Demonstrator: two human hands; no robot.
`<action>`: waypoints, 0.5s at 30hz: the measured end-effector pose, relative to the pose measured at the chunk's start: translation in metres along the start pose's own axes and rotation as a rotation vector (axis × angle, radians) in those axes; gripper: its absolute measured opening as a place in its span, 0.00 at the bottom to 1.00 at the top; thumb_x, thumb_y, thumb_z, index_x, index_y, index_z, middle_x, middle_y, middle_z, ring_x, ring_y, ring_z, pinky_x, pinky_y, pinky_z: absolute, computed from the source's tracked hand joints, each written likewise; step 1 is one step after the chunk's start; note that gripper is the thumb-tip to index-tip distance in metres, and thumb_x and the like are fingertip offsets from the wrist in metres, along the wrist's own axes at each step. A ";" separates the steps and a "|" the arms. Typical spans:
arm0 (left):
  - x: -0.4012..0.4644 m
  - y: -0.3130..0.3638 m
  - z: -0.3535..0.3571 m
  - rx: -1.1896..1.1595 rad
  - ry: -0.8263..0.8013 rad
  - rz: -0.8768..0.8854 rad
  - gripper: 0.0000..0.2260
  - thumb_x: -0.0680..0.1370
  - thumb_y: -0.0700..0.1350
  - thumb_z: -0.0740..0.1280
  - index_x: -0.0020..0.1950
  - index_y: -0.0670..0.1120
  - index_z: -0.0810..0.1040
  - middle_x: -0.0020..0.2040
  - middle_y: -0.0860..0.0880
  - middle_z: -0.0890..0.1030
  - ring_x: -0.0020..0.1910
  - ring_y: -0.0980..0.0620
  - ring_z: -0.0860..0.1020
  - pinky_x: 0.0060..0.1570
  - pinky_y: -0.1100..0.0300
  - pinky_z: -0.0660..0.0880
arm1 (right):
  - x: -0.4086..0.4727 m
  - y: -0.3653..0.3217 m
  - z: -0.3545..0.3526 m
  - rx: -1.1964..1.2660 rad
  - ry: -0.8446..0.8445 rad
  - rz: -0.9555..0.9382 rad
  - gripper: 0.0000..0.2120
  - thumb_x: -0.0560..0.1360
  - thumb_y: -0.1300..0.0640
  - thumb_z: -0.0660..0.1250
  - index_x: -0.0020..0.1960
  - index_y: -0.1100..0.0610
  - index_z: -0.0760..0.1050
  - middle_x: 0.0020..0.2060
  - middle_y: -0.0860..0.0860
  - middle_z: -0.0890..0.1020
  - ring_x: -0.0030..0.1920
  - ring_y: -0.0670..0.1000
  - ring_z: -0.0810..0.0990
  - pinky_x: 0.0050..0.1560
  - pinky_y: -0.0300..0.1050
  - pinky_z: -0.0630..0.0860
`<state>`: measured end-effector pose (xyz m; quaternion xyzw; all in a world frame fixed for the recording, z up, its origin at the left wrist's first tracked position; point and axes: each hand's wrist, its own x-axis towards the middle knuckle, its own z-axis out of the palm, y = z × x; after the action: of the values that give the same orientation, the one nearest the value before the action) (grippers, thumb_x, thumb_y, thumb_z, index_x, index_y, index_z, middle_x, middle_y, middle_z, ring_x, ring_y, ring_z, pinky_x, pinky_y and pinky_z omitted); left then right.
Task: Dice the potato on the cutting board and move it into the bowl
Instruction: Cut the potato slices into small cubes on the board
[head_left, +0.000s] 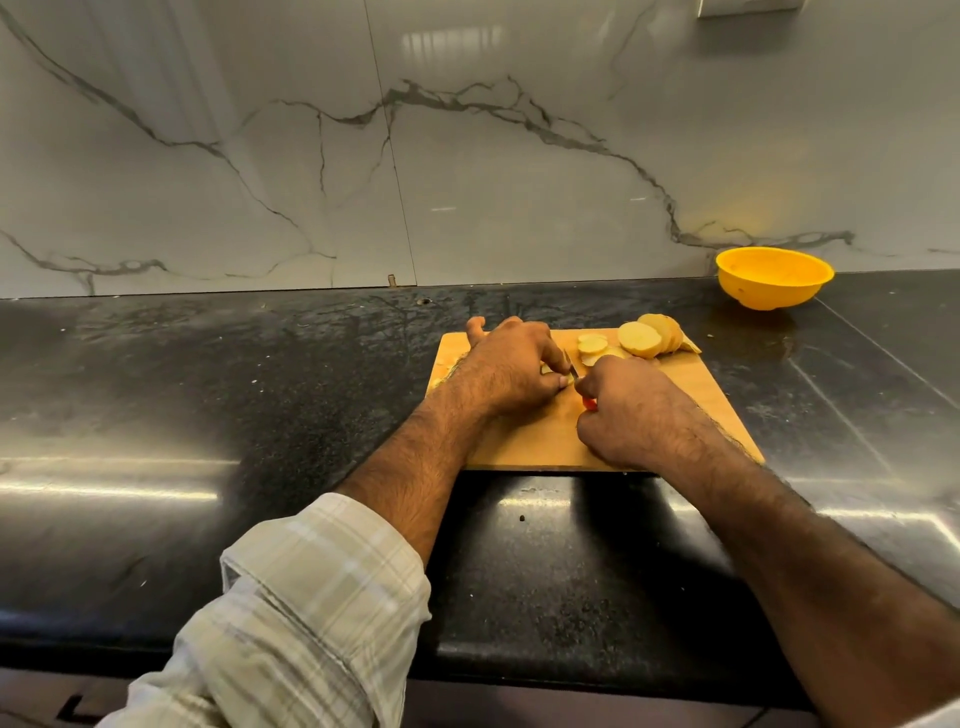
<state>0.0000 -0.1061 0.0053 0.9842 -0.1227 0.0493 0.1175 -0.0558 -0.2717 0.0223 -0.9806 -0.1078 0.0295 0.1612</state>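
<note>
The potato (649, 338), cut into round slices, lies at the upper right of the wooden cutting board (691, 395), right of centre in the frame. The left hand (511, 371) curls its grip down on a slice that is mostly hidden. The right hand (623, 410) is clamped on a red-handled knife (588, 402), blade tip between both hands. The yellow bowl (774, 278) sits well apart at upper right on the dark tabletop (208, 395), against the marble wall (467, 156).

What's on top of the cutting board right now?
On the cutting board: round potato slices at its far edge, and both hands. The right hand grips a knife; the left hand covers the piece being cut.
</note>
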 end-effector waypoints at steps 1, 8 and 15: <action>0.000 0.001 0.000 0.002 0.001 0.002 0.08 0.81 0.58 0.71 0.58 0.60 0.86 0.64 0.60 0.78 0.74 0.53 0.68 0.76 0.29 0.46 | 0.000 0.001 -0.001 0.011 -0.008 0.002 0.22 0.77 0.56 0.72 0.71 0.52 0.77 0.57 0.51 0.81 0.54 0.51 0.78 0.53 0.45 0.81; -0.005 0.003 0.001 0.003 0.035 0.010 0.09 0.81 0.57 0.71 0.57 0.58 0.87 0.60 0.61 0.79 0.71 0.54 0.71 0.76 0.31 0.48 | -0.002 0.002 -0.001 0.040 -0.017 0.010 0.21 0.77 0.55 0.72 0.70 0.51 0.77 0.56 0.50 0.81 0.54 0.51 0.80 0.53 0.45 0.81; -0.006 0.002 -0.004 -0.007 0.022 -0.006 0.08 0.81 0.55 0.71 0.58 0.58 0.86 0.63 0.61 0.80 0.72 0.54 0.71 0.76 0.31 0.47 | -0.002 -0.002 0.004 0.016 0.087 0.000 0.19 0.76 0.54 0.70 0.67 0.53 0.79 0.54 0.51 0.82 0.49 0.50 0.78 0.45 0.42 0.78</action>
<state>-0.0064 -0.1057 0.0086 0.9836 -0.1185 0.0593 0.1222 -0.0582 -0.2689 0.0188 -0.9796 -0.1006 -0.0121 0.1736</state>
